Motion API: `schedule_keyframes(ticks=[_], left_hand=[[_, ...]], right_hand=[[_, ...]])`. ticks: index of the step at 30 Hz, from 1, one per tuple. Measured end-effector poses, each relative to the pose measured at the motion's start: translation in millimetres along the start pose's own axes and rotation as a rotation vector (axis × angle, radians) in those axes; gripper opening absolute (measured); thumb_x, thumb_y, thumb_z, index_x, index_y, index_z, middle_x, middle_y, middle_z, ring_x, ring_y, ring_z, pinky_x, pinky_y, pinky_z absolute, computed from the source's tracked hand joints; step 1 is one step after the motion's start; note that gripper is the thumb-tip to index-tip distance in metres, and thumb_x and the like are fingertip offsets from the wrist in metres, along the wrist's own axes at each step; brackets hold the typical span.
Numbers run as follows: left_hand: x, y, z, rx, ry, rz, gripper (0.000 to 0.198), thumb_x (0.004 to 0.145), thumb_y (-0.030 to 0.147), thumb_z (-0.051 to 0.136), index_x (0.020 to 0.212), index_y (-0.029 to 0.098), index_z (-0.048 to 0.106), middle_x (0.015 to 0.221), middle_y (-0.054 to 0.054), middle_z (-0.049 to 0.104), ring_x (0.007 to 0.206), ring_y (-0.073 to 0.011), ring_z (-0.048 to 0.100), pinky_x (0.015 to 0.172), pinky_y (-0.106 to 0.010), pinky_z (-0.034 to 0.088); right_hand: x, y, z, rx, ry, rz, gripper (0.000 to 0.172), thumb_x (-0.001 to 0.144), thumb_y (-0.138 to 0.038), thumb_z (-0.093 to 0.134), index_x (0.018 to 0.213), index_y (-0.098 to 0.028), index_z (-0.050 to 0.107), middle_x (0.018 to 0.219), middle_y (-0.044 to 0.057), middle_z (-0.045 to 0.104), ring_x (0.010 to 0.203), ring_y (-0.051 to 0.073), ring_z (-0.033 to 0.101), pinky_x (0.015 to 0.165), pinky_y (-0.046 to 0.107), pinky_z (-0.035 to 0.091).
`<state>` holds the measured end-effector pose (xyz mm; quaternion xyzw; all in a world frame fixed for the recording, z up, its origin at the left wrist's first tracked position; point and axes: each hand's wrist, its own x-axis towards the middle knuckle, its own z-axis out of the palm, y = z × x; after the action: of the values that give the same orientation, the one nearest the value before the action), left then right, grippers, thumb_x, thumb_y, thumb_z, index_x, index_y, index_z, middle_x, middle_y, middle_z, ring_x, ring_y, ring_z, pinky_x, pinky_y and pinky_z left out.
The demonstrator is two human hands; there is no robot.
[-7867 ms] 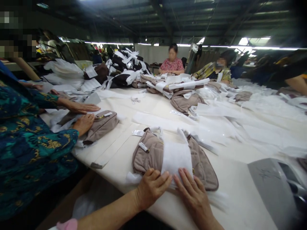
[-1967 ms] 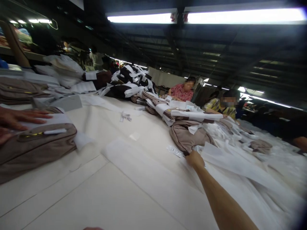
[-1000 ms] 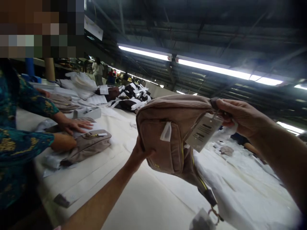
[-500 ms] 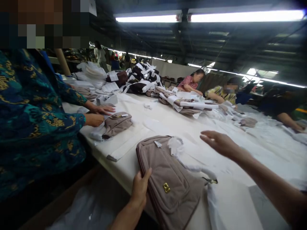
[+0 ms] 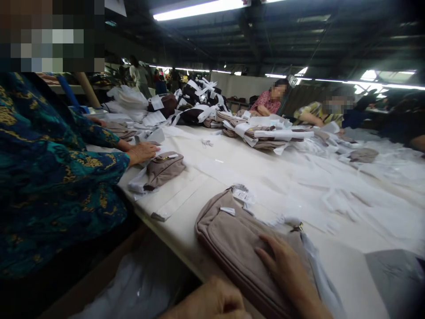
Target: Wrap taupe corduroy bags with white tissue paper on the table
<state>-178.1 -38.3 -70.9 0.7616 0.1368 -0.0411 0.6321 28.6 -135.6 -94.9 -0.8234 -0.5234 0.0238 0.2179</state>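
Entered largest first: one long cream-topped work table [image 5: 212, 170] running from lower centre toward upper right, strewn with white wrapping strips; one co-worker's teal-and-gold printed sleeve [image 5: 49, 177] filling the left side; one batch of banded bags [image 5: 265, 135] at upper centre, apparently grouped apart to leave the near table free for handling; one taupe ribbed bag [image 5: 239, 243] lying flat at lower centre, near the table's edge. Our right hand [image 5: 285, 270] rests on top, fingers apart and flat, seemingly steadying it. Our left hand [image 5: 212, 301], at the bottom edge, has its fingers curled together beside the bag; any grip cannot be told. One white hang tag [image 5: 241, 195] lies at the bag's upper end; one small brass buckle [image 5: 298, 227] sits past its far corner.
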Motion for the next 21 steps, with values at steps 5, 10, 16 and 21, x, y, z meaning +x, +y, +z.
schedule_keyframes(ticks=[5,10,16,21], left_hand=[[61.6,34.0,-46.4,0.738,0.384,0.434,0.05,0.071,0.029,0.066,0.116,0.015,0.049,0.116,-0.012,0.054,0.108,-0.0268,0.047,0.092,-0.04,0.036],[114.2,5.3,-55.1,1.147,0.113,0.542,0.01,0.073,0.021,0.062,0.08,0.016,0.056,0.08,-0.003,0.06,0.076,-0.0188,0.055,0.068,-0.029,0.042],[101.1,-13.6,-51.8,1.068,0.203,0.65,0.019,0.087,0.017,0.039,0.075,0.015,0.053,0.076,-0.003,0.057,0.07,-0.0124,0.053,0.066,-0.023,0.041],[97.1,-16.6,-50.6,0.957,0.111,0.757,0.024,0.085,0.009,0.032,0.076,0.015,0.054,0.082,-0.007,0.061,0.086,-0.0158,0.056,0.084,-0.028,0.041]], right_hand=[[2.7,3.4,-3.6,0.089,-0.066,-0.021,0.015,0.083,-0.031,0.053,0.072,-0.021,0.052,0.073,0.003,0.06,0.068,0.021,0.059,0.061,0.033,0.048],[-9.3,9.4,3.1,0.13,0.047,-0.406,0.021,0.088,-0.013,0.04,0.08,-0.021,0.057,0.086,0.004,0.062,0.082,0.018,0.057,0.075,0.033,0.045],[-9.0,14.0,-2.9,0.325,-0.021,-0.189,0.018,0.088,-0.026,0.044,0.086,-0.022,0.061,0.088,0.005,0.063,0.082,0.018,0.06,0.073,0.029,0.048],[18.0,13.1,-3.9,0.413,-0.149,-0.065,0.021,0.087,-0.024,0.043,0.091,-0.02,0.063,0.089,0.005,0.065,0.083,0.02,0.061,0.074,0.031,0.048]])
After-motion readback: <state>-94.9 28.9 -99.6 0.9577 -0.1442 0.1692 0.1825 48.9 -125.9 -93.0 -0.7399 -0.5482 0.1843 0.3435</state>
